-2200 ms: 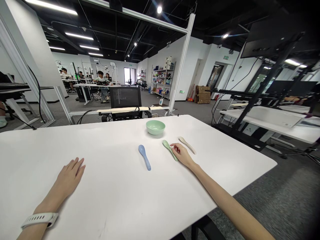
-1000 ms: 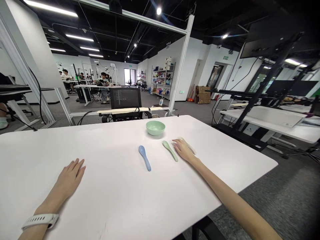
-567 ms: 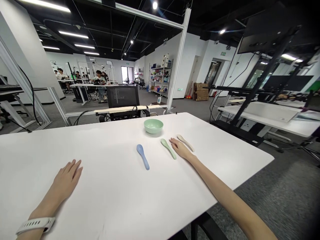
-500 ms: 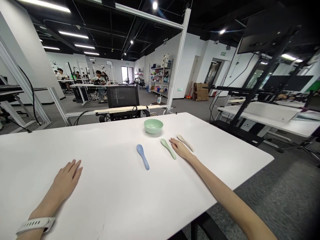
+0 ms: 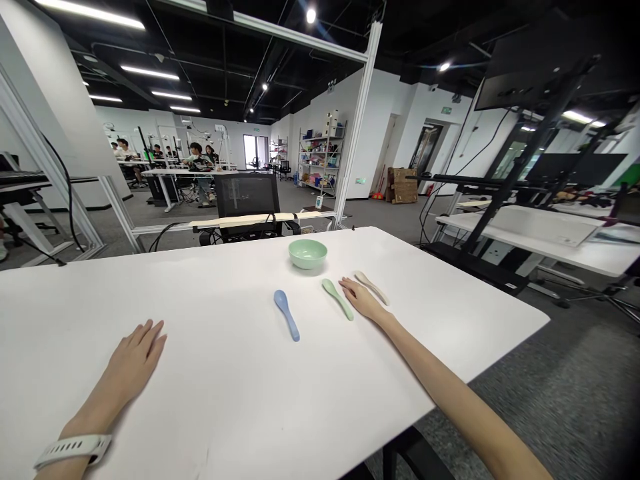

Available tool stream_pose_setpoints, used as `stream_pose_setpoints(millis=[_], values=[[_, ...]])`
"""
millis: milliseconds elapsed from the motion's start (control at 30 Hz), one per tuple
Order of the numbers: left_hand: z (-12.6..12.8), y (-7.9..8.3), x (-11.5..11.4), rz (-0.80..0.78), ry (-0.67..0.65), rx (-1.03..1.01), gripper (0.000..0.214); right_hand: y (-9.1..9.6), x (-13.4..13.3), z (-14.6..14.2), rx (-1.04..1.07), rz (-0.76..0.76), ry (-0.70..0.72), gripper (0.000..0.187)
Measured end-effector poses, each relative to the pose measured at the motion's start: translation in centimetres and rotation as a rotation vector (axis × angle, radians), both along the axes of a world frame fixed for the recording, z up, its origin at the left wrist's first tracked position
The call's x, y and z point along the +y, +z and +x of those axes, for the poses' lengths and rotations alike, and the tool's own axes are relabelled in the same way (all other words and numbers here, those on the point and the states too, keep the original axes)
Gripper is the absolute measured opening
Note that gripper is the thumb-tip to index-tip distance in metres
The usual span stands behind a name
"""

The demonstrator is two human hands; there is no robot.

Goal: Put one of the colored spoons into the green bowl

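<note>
My right hand lies flat and open on the white table, between a green spoon on its left and a beige spoon on its right. It holds nothing. A blue spoon lies further left. A pale green bowl stands upright beyond the spoons. My left hand rests palm down with fingers stretched out on the near left of the table, far from the spoons. A white watch band is on that wrist.
A black office chair stands behind the table's far edge. The table's right edge drops to grey carpet. Another white desk and black stands are at the right. Several people sit at desks far back on the left.
My right hand let go of the green spoon, shifted right toward the beige spoon, and now lies flat between the two. My left hand has not moved.
</note>
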State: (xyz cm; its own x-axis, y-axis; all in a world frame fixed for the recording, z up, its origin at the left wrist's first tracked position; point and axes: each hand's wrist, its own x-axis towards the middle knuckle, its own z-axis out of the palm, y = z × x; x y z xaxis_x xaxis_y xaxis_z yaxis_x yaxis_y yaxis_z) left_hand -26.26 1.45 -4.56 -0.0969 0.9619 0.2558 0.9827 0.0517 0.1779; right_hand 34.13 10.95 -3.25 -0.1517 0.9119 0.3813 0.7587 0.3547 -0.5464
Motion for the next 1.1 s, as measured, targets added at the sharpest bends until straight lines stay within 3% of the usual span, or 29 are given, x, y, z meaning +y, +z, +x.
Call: stream_pose_setpoints(millis=[267,433,533,700,867,1100], values=[[0.0,-0.1,0.0,-0.059,0.012,-0.026,0.086,0.6,-0.2,0.0,-0.066,0.014,-0.026,0.04],[-0.2,-0.5,0.3,-0.018,0.009,-0.004,0.083,2.6,-0.8,2.4,-0.144,0.082,-0.302,0.038],[-0.2,-0.6,0.3,0.003,0.004,0.007,0.079,3.2,-1.7,4.1,-0.252,0.006,-0.467,0.036],[0.0,-0.4,0.3,-0.014,0.005,0.012,0.08,3.1,-3.1,4.9,-0.34,-0.153,-0.578,0.028],[-0.1,-0.5,0.3,-0.027,0.024,0.005,0.081,4.5,-2.7,3.9,-0.264,-0.156,-0.586,0.027],[-0.6,-1.2,0.6,0.041,0.025,0.014,0.076,10.2,1.3,-1.7,-0.341,0.015,-0.404,0.03]])
